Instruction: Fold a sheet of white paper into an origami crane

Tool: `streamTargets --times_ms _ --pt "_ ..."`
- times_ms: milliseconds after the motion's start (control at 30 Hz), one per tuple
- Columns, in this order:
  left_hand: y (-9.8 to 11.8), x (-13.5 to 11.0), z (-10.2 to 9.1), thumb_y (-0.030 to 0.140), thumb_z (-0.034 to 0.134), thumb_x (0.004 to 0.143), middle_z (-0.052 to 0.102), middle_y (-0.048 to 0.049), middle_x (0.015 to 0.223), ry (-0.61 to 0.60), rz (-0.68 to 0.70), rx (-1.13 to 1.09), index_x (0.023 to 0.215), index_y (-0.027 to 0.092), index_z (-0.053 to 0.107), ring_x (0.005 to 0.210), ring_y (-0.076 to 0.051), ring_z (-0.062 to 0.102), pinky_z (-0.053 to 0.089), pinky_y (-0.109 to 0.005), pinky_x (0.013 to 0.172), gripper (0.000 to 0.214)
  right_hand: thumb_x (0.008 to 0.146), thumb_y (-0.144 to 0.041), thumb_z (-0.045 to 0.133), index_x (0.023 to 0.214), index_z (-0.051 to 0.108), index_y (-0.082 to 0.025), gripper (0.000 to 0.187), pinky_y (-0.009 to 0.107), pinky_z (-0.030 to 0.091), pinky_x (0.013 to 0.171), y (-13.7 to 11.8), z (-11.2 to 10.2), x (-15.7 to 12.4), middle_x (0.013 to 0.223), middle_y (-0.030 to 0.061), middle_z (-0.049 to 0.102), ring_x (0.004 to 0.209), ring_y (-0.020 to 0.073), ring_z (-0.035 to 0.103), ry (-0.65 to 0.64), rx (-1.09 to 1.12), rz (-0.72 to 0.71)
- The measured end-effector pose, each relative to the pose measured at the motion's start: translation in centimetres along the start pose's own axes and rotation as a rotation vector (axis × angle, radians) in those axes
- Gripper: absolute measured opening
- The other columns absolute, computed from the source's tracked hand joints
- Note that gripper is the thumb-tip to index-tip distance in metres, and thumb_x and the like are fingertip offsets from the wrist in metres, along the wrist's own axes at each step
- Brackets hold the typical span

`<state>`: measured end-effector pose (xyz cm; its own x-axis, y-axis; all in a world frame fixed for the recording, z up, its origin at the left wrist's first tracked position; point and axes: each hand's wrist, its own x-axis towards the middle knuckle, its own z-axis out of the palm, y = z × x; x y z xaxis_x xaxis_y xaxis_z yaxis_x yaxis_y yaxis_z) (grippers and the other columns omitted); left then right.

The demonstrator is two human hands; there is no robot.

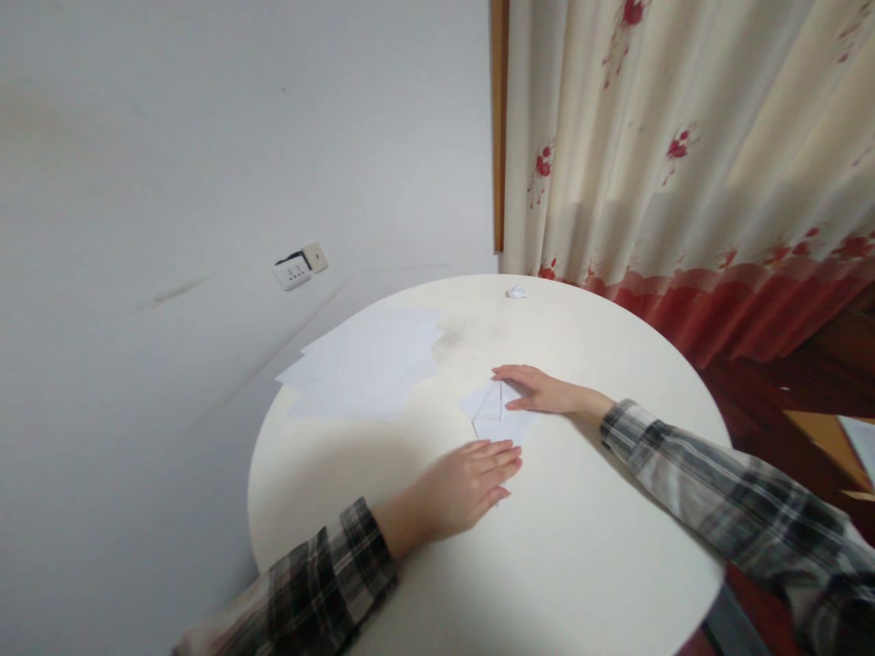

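Folded paper [488, 426] is laid flat on the table [581, 547], between the hands. Its near part is covered by the left hand [468, 483], flat with fingers stretched out, nothing gripped. Its far right side is covered by the right hand [540, 392], thumb and fingers spread; whether an edge is pinched can't be told. Several folds judged done: slanted edges and a straight line down the middle can be seen. Shape is taken as part-worked (judgement only); folds left can't be counted from this view. Sheets [362, 364] are spread flat to the left, no creases made out, so apparently unworked. A crumpled scrap [517, 292] can be seen near the far rim, well apart from both hands
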<state>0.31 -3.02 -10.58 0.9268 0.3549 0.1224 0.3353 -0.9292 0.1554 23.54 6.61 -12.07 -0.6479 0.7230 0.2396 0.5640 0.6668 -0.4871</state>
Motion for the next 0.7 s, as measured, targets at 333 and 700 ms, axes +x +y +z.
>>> streamTargets --times_ms 333,700 --pt "2.0 -2.5 -1.0 0.026 0.035 0.092 0.036 -0.0078 0.14 -0.071 -0.043 -0.109 0.133 0.015 0.034 0.131 -0.019 0.027 0.025 -0.036 0.108 0.043 0.077 -0.038 0.06 0.124 0.045 -0.019 0.053 0.043 0.028 0.105 -0.2 0.2 0.0 0.134 0.0106 0.043 0.125 0.0232 0.037 0.002 -0.003 0.005" --pt "2.8 -3.8 -1.3 0.028 0.037 0.091 0.034 -0.0075 0.141 -0.077 -0.054 -0.182 0.134 0.016 0.032 0.132 -0.018 0.025 0.024 -0.036 0.109 0.045 0.077 -0.039 0.06 0.124 0.045 -0.018 0.053 0.042 0.028 0.105 -0.2 0.0 -0.1 0.135 0.0108 0.042 0.125 0.0232 0.037 -0.003 0.01 0.007"
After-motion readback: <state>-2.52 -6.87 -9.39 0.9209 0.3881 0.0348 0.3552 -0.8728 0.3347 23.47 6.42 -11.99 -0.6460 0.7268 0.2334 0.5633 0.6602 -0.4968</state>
